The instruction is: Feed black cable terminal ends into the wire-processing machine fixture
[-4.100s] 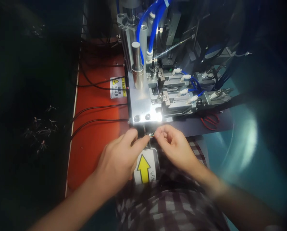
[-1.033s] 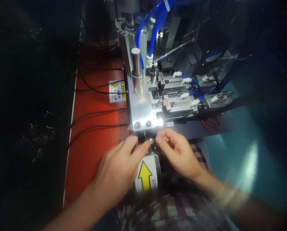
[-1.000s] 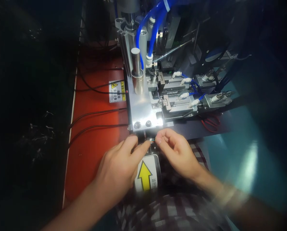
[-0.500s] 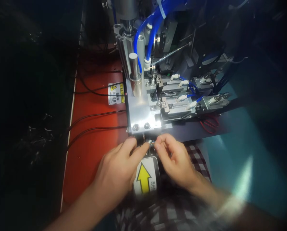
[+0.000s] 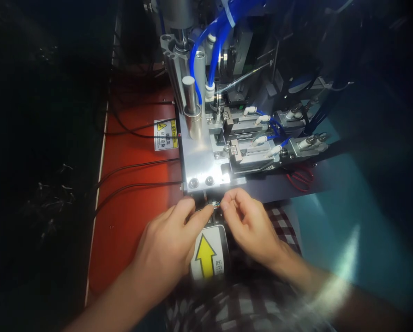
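Currently, thin multicoloured wires [image 5: 217,205] lie between bare left hand [image 5: 168,240] and bare right hand [image 5: 251,221], near shiny silver metal plate [image 5: 201,168]. Left thumb at wires, right fingertips close together; whether pinching, cannot tell. Possible trouble: wires slipping or crossing, if hold is loose.

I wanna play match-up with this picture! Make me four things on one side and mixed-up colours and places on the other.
1. Tiny wires
2. Arrow
3. Thick tubes
4. Reddish panel

A. Blue
B. Under black cables
C. Between the fingertips of the left hand and the right hand
D. Yellow

Right pairs: 1-C, 2-D, 3-A, 4-B
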The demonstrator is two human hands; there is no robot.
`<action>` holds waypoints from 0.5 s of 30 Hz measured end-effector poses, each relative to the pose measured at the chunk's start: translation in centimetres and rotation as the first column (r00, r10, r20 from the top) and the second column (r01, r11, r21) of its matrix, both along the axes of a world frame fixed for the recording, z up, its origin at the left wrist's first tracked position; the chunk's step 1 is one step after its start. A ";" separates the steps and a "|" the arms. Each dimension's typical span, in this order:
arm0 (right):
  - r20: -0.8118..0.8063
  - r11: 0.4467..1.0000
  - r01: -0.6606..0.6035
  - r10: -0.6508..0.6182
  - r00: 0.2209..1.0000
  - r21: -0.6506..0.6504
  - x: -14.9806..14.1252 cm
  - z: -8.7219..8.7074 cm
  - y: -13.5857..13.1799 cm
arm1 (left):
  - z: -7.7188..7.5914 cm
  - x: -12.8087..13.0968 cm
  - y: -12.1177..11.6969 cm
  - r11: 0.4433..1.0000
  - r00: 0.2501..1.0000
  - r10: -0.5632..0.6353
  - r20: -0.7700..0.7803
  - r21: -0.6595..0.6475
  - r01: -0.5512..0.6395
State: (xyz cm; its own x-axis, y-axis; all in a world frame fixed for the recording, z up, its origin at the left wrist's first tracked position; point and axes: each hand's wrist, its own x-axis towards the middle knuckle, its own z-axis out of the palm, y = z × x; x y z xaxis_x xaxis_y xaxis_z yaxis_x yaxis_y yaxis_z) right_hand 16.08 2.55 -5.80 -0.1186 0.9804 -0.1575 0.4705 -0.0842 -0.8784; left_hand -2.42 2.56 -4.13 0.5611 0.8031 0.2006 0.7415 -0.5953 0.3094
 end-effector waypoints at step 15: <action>0.091 1.000 -0.011 0.009 0.996 0.013 -0.3 0.8 0.4 | -0.3 -0.2 0.0 1.000 1.000 0.005 -0.016 -0.004 -0.005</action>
State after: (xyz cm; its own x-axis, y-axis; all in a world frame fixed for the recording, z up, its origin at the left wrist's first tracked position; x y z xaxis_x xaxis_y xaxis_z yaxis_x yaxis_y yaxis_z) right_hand 15.82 2.92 -5.03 -0.1141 0.9813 -0.1548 0.5488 -0.0676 -0.8332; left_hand -2.60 2.54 -4.39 0.5600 0.8068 0.1882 0.7494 -0.5902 0.3001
